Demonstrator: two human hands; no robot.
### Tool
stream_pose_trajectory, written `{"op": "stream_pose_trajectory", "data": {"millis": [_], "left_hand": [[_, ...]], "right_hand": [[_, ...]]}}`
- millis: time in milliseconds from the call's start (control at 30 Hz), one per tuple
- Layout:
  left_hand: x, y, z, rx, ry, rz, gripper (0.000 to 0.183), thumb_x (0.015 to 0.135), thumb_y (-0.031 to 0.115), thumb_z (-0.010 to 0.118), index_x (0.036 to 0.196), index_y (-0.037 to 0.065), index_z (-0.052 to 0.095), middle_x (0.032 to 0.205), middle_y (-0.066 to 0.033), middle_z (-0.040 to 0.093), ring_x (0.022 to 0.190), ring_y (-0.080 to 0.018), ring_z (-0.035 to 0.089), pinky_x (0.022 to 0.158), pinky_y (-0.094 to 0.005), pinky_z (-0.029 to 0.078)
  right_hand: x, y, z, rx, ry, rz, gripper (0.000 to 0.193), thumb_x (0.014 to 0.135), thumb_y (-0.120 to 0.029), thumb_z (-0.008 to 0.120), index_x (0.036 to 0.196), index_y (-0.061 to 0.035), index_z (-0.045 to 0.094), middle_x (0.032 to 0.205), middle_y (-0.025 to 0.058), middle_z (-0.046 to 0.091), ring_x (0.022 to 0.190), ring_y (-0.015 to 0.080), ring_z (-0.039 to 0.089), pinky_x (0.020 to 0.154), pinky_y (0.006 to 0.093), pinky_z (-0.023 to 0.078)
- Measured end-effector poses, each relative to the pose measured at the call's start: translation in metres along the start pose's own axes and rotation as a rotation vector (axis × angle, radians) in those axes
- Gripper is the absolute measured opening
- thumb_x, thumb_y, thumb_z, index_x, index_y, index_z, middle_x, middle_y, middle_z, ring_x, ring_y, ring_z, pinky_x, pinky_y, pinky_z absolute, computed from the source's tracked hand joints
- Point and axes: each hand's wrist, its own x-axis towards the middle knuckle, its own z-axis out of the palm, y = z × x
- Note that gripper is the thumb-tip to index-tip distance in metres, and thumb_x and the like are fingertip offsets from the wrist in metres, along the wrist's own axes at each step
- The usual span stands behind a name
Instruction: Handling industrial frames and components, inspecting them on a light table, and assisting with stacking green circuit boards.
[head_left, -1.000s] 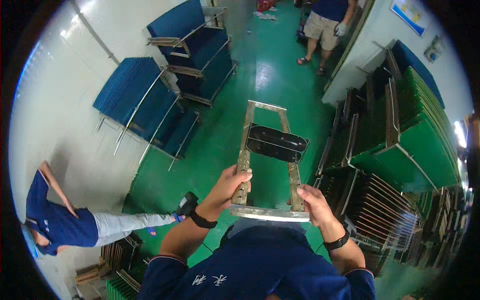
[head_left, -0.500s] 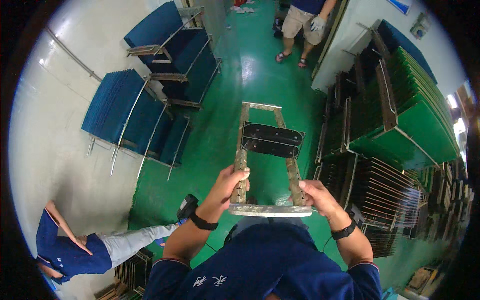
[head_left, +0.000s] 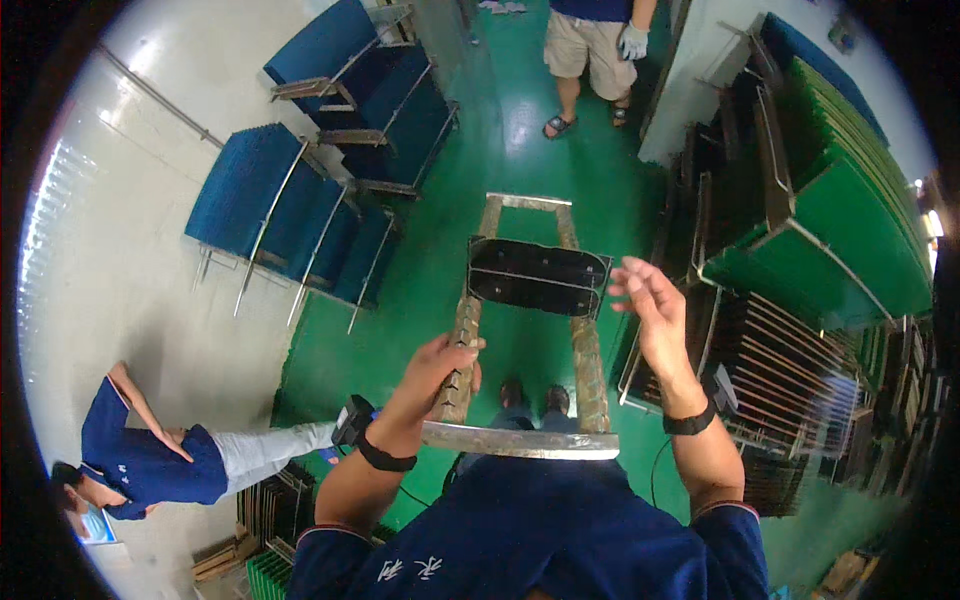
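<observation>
Partly hidden, the left grip (head_left: pixel 432 370) clasps the frame (head_left: pixel 589 372); right grip (head_left: pixel 652 308) loose beside panel (head_left: pixel 535 261).

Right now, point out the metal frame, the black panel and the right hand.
Metal frame (head_left: pixel 522 441): head view, on its near crossbar.
Black panel (head_left: pixel 540 276): head view, middle of its face.
Right hand (head_left: pixel 653 312): head view, middle of the hand.

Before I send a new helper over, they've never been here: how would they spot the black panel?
Over the green floor, find the two-railed frame held by the left hand. The black panel lies across it, beside the right hand. Unlike the blue boards racked left and green boards racked right, it's a single black piece, with a light line running lengthwise.
</observation>
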Motion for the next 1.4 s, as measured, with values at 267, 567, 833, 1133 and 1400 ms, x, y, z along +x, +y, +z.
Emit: {"op": "stream_pose_trajectory", "data": {"millis": [267,567,833,1133,1400], "left_hand": [[-0.002,0.016,-0.01,0.111,-0.151,-0.007,0.036,0.086,0.025,0.054,0.113,0.001,0.049,0.065,-0.0064,0.057,0.045,-0.0118,0.05,0.04,-0.0234,0.04],[-0.016,0.049,0.017,0.212,-0.426,-0.142,0.035,0.085,0.022,0.056,0.111,-0.001,0.05,0.07,-0.0065,0.058,0.059,-0.0106,0.054,0.053,-0.0235,0.042],[-0.023,0.101,0.047,0.423,-0.754,-0.13,0.04,0.085,0.027,0.054,0.114,-0.001,0.05,0.067,-0.0065,0.058,0.047,-0.0096,0.05,0.041,-0.0229,0.041],[-0.052,0.114,0.083,0.448,-0.987,-0.159,0.034,0.088,0.026,0.051,0.111,0.001,0.054,0.066,-0.0072,0.059,0.043,-0.0105,0.048,0.038,-0.0226,0.037],[-0.079,0.117,0.066,0.468,-0.943,-0.294,0.033,0.087,0.029,0.054,0.106,0.003,0.056,0.063,-0.0047,0.056,0.042,-0.0107,0.047,0.037,-0.0226,0.036]], "right_hand": [[-0.03,-0.008,0.003,0.118,0.042,-0.052,0.033,0.098,-0.018,0.048,0.123,0.0023,0.053,0.107,0.0092,0.062,0.09,0.0151,0.06,0.076,0.0281,0.051],[-0.131,-0.039,-0.003,0.126,0.306,-0.051,0.037,0.098,-0.024,0.047,0.124,0.0032,0.052,0.108,0.0095,0.062,0.09,0.0163,0.059,0.076,0.0297,0.051],[-0.194,-0.102,0.01,0.172,0.536,-0.239,0.047,0.098,-0.032,0.044,0.126,0.0065,0.048,0.109,0.0124,0.061,0.093,0.0181,0.061,0.078,0.0321,0.052],[-0.266,-0.171,0.036,0.101,0.771,-0.265,0.047,0.096,-0.029,0.05,0.126,0.0064,0.048,0.11,0.0123,0.061,0.093,0.0177,0.06,0.079,0.0318,0.052],[-0.291,-0.17,0.094,0.05,0.889,-0.168,0.037,0.095,-0.019,0.052,0.125,0.0021,0.051,0.11,0.01,0.063,0.095,0.0158,0.061,0.08,0.0293,0.05]]}}
